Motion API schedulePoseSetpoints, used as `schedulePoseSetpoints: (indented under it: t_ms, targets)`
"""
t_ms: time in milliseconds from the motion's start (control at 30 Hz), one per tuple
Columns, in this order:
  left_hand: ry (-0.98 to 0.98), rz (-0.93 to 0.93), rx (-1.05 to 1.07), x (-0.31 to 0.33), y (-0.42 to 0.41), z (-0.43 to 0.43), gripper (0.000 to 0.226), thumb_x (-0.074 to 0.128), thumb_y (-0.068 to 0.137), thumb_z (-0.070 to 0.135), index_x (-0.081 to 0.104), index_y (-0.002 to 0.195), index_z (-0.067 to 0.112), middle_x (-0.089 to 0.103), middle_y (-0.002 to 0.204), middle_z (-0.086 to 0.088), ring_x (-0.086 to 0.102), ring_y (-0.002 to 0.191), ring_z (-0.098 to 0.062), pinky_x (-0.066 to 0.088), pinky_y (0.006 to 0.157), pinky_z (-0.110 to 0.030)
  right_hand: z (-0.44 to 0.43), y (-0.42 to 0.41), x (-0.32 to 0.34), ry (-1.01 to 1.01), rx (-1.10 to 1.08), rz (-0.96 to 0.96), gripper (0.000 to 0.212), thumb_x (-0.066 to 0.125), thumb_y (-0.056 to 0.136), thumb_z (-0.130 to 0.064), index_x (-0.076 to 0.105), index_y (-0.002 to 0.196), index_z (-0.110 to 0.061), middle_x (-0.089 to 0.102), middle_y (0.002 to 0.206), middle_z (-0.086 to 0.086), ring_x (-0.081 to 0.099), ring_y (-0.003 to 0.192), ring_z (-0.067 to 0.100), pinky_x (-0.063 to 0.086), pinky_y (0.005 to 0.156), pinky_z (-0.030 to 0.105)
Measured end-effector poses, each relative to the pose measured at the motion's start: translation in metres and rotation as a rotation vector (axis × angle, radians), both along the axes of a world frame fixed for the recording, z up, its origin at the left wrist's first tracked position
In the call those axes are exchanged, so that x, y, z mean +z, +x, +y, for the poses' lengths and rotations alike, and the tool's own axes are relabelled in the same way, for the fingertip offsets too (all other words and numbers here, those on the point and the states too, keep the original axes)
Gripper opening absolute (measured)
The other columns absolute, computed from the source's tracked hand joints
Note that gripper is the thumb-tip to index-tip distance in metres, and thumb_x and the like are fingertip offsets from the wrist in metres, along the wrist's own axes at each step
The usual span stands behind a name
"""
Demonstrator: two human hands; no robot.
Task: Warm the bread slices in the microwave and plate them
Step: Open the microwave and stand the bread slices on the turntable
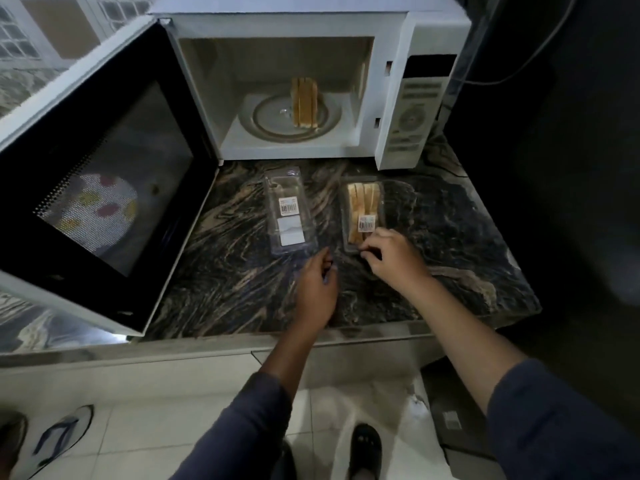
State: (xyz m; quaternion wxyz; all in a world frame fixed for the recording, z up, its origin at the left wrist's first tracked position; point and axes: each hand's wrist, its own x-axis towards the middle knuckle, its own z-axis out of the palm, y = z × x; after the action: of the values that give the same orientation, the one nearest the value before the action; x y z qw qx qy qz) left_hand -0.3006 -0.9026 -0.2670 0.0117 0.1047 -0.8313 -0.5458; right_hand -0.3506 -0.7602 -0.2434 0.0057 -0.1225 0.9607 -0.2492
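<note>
A white microwave [398, 39] stands open at the back of the counter. A stack of bread slices [304, 102] stands on edge on its glass turntable [270, 119]. An empty clear plastic pack [289, 211] lies on the dark marbled counter. To its right sits a second clear pack [363, 213] that holds more bread slices. My right hand [391, 258] pinches the near edge of that pack. My left hand [317, 289] hovers just left of it with curled fingers, and I see nothing in it.
The microwave door [104, 188] swings out wide to the left over the counter; a plate with coloured spots shows through its mesh window. The control panel [415, 112] is on the right. A cable hangs at the upper right. Sandals lie on the tiled floor below.
</note>
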Motion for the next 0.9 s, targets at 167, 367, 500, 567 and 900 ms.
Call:
schedulePoseSetpoints:
  t_ms: [167, 367, 500, 567, 900]
  targets:
    - [0.339, -0.096, 0.125, 0.008, -0.019, 0.023, 0.048, 0.050, 0.094, 0.005, 0.037, 0.139, 0.005, 0.059, 0.124, -0.011, 0.056, 0.105, -0.014, 0.044, 0.089, -0.021, 0.008, -0.007, 0.001, 0.001, 0.018, -0.066, 0.011, 0.063, 0.087, -0.022, 0.073, 0.091, -0.020, 0.063, 0.105, -0.004, 0.058, 0.100, 0.019, 0.049, 0.080, 0.032]
    - [0.487, -0.110, 0.202, 0.006, -0.015, 0.037, 0.043, 0.054, 0.091, 0.002, 0.046, 0.133, 0.002, 0.057, 0.129, -0.015, 0.057, 0.115, -0.024, 0.046, 0.094, -0.027, 0.015, -0.016, 0.009, -0.002, 0.049, -0.181, 0.013, 0.059, 0.089, -0.023, 0.071, 0.086, -0.028, 0.067, 0.108, -0.003, 0.060, 0.099, 0.020, 0.047, 0.079, 0.031]
    - [0.457, -0.121, 0.207, 0.001, -0.014, 0.040, 0.047, 0.058, 0.088, 0.003, 0.046, 0.134, 0.003, 0.057, 0.126, -0.025, 0.053, 0.117, -0.039, 0.045, 0.097, -0.042, 0.013, -0.017, 0.008, 0.053, 0.012, -0.185, 0.017, 0.054, 0.091, -0.028, 0.063, 0.079, -0.035, 0.068, 0.107, -0.005, 0.061, 0.098, 0.021, 0.048, 0.077, 0.033]
    - [0.430, -0.111, 0.234, 0.003, -0.016, 0.042, 0.046, 0.059, 0.087, 0.002, 0.048, 0.131, 0.002, 0.058, 0.126, -0.021, 0.056, 0.116, -0.034, 0.045, 0.101, -0.039, 0.013, -0.018, 0.008, 0.068, 0.013, -0.180, 0.016, 0.052, 0.092, -0.029, 0.065, 0.083, -0.034, 0.067, 0.108, -0.006, 0.060, 0.099, 0.021, 0.045, 0.075, 0.032]
    - [0.764, -0.202, 0.487, 0.006, -0.030, 0.051, 0.039, 0.058, 0.083, -0.011, 0.055, 0.121, -0.003, 0.062, 0.114, -0.021, 0.062, 0.094, -0.026, 0.051, 0.086, -0.031, 0.012, -0.028, 0.008, -0.078, 0.063, -0.294, 0.019, 0.056, 0.089, -0.015, 0.066, 0.074, -0.022, 0.068, 0.097, 0.001, 0.061, 0.093, 0.020, 0.051, 0.088, 0.039]
